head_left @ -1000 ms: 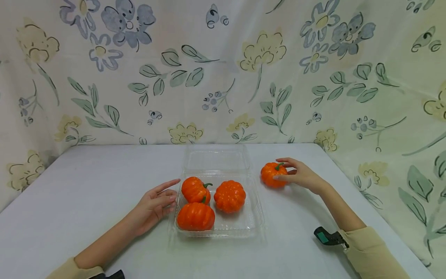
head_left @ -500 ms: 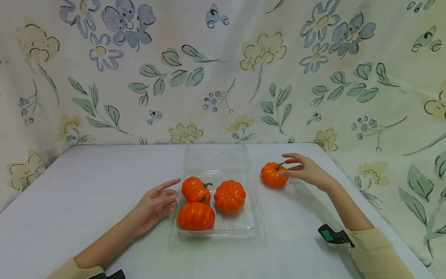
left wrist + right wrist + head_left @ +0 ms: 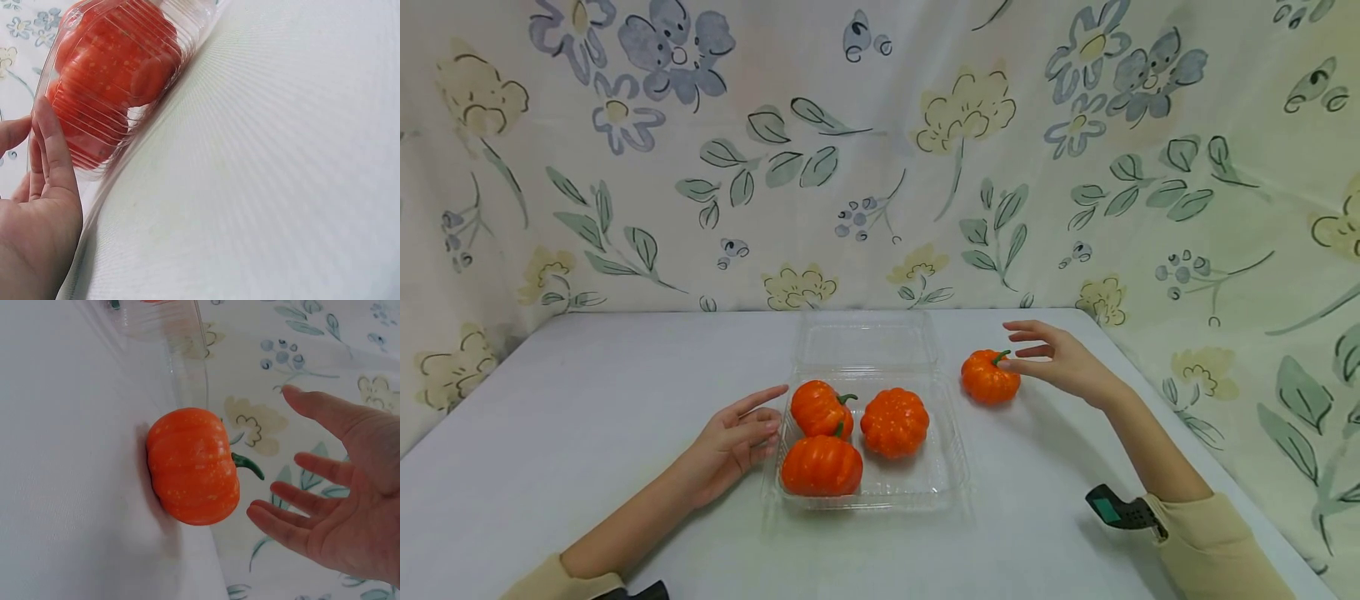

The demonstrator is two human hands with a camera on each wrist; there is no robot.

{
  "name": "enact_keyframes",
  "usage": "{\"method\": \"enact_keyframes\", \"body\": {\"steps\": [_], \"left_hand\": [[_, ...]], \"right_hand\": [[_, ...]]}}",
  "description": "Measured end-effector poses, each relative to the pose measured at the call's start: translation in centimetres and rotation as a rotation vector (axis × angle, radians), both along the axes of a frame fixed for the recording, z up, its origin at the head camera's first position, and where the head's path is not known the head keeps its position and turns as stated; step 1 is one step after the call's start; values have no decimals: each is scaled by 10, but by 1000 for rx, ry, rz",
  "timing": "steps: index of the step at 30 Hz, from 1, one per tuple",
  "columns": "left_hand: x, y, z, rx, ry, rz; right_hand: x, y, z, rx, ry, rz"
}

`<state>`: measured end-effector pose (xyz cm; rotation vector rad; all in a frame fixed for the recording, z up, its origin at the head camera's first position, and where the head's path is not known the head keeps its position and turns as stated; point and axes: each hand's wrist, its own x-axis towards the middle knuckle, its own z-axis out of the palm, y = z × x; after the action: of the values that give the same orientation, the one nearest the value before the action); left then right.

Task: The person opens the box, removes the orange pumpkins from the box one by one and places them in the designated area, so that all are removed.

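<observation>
left hand point(image 3: 733, 437) by box point(image 3: 942, 467), nine o'clock; right hand point(image 3: 1060, 360) near loose pumpkin point(image 3: 988, 380), two o'clock; fingers apart: presumed reach; next needs grip.

The orange pumpkin point(image 3: 192, 467) toward the white table's point(image 3: 640, 375) far right corner has yellowish flecks and a green stem point(image 3: 249, 464). Beyond the far edge, off-white cloth point(image 3: 880, 283) carries blue, yellow and green florals.
</observation>
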<state>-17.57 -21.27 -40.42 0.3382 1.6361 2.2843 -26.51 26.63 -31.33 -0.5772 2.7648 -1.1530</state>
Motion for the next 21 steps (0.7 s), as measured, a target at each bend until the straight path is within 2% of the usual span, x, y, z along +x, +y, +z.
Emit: {"method": "enact_keyframes", "body": {"steps": [10,21], "left_hand": [[0,0,0,8,20,-10],[1,0,0,-14,16,4]], "right_hand": [[13,-16,11,-9,33,19],[19,-22,16,11,65,-19]]}}
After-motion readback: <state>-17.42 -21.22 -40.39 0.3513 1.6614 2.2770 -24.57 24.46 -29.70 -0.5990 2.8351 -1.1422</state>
